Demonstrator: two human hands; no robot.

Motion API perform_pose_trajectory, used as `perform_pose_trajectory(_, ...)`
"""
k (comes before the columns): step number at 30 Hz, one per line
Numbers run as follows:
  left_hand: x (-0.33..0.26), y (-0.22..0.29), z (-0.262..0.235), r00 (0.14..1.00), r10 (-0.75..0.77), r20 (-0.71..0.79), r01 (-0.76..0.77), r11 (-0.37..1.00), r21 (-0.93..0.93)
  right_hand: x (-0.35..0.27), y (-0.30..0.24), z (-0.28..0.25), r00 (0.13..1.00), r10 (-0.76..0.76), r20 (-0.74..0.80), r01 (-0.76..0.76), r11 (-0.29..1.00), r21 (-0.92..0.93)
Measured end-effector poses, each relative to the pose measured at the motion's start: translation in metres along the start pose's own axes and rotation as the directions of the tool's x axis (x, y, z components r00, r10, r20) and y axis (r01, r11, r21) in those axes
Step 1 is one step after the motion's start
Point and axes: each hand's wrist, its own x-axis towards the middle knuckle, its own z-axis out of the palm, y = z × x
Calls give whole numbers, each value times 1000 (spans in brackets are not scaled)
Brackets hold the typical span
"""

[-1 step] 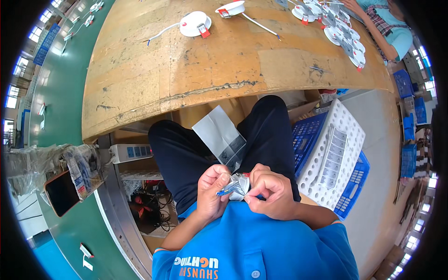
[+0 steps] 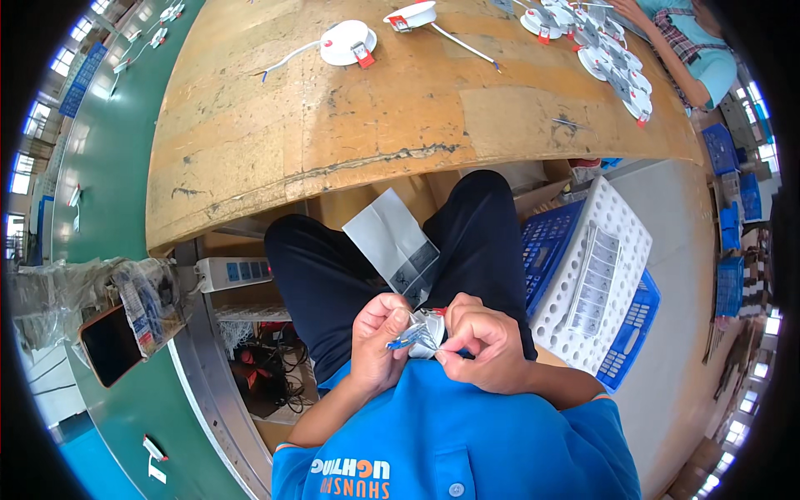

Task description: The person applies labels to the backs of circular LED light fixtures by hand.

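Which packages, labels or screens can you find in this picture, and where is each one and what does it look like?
Small packet: silvery white, crumpled, pinched between the left hand and right hand.
Paper sheet: grey-white, creased, on the lap.
Phone: dark screen, orange edge, lying at far left.
Label sheets: grey strips on the white perforated tray at right.
Red tags: on white round lamps on the table.

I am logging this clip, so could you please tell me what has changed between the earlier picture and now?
Nothing has visibly changed. Both the left hand and the right hand hold the small silvery part with its blue and white wires above the lap, as before, and the grey sheet lies on the knees.
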Motion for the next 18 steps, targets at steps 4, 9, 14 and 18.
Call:
perform_pose_trajectory(4,7,0,-3,996,4,-88,-9,998,-57,-1,-5,2,998,-50,46,52,997,-55)
perform_pose_trajectory(9,13,-1,-5,986,-26,-163,-12,974,-227,3,-6,4,988,-66,143,91,980,-178)
perform_pose_trajectory(14,16,2,-6,962,-104,-254,47,974,-221,4,0,-1,985,-155,78,172,926,-335)
perform_pose_trajectory(18,17,0,-7,929,-118,-352,34,971,-236,-6,21,-6,998,-59,3,57,962,-268)
